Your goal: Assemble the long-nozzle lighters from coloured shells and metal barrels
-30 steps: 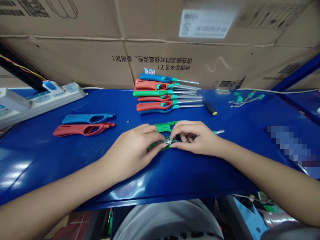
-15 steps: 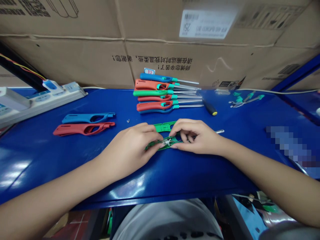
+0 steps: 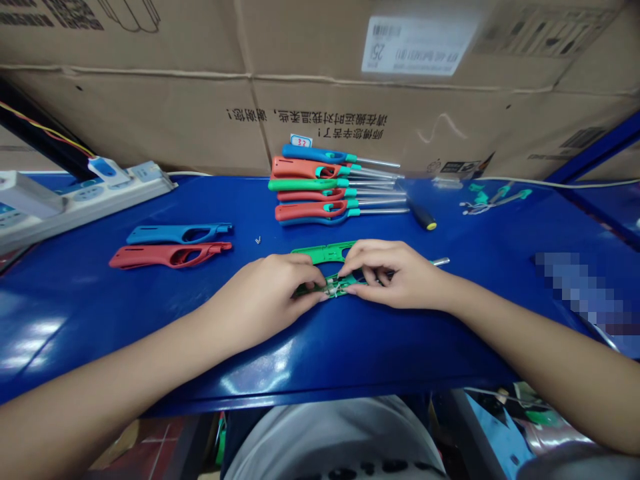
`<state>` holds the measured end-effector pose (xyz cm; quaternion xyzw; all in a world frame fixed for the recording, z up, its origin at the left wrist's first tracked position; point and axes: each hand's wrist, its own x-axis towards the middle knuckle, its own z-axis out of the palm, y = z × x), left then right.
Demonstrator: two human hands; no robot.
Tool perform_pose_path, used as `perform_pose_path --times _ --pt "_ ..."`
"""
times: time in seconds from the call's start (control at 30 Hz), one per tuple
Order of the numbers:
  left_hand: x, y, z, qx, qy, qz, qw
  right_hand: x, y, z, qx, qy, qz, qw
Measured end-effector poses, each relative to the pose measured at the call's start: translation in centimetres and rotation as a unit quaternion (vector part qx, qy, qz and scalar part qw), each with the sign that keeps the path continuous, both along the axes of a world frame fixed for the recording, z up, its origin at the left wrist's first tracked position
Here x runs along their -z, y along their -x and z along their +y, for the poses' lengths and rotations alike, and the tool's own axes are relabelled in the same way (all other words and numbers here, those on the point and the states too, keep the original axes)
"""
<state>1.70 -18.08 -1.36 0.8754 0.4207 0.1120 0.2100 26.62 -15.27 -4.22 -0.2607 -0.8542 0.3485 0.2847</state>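
Note:
Both my hands are at an opened green lighter shell (image 3: 342,285) lying on the blue table, with small metal and pale parts inside it. My left hand (image 3: 280,287) pinches the shell's left part, its fingertips by the inner parts. With thumb and fingers curled, my right hand (image 3: 390,273) grips the shell's right part and hides much of it. A metal tube (image 3: 441,262) sticks out beyond the right hand. Just behind the hands lies the other green shell half (image 3: 325,253), its inner side facing up.
Several assembled long-nosed lighters (image 3: 313,211) are stacked at the back, beside a black-handled screwdriver (image 3: 423,216). Blue (image 3: 165,234) and red (image 3: 150,257) casings lie left, near tiny screws (image 3: 259,240). A power strip (image 3: 95,193) stands far left; teal parts with wires (image 3: 495,198) lie back right.
My left hand has shifted slightly, uncovering more of the rear green half. The pale part inside the shell now sits lower and nearer the left fingertips. The right hand stays almost still.

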Motion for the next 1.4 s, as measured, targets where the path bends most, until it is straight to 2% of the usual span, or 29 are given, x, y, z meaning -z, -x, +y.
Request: perform_pose_path --times 0.17,0.53,0.67,0.93,1.1,1.23,1.4 --pt "0.0 -0.1 0.2 0.009 0.002 -0.011 1.0 0.0 0.0 0.0 -0.012 -0.006 -0.015 1.0" --pt "0.0 0.0 0.1 0.026 -0.021 0.004 0.999 -0.6 -0.1 -0.3 -0.048 -0.132 -0.104 0.985" --pt "0.1 -0.1 0.0 0.015 -0.03 0.027 0.999 -0.8 -0.2 -0.5 -0.047 -0.138 -0.148 0.978" --pt "-0.3 0.0 -0.2 0.026 -0.023 0.026 0.999 -1.2 -0.4 -0.8 -0.052 -0.139 -0.17 0.974" --pt "-0.4 0.2 -0.1 -0.008 0.012 0.018 1.0 -1.5 -0.4 -1.0 -0.039 -0.184 -0.213 0.959" --pt "-0.5 0.2 -0.2 -0.023 0.007 0.025 0.999 -1.7 -0.4 -1.2 -0.029 -0.204 -0.237 0.949" --pt "-0.7 -0.1 -0.8 -0.02 -0.012 0.078 0.997 -1.5 -0.3 -1.1 0.0 -0.215 -0.201 0.956"
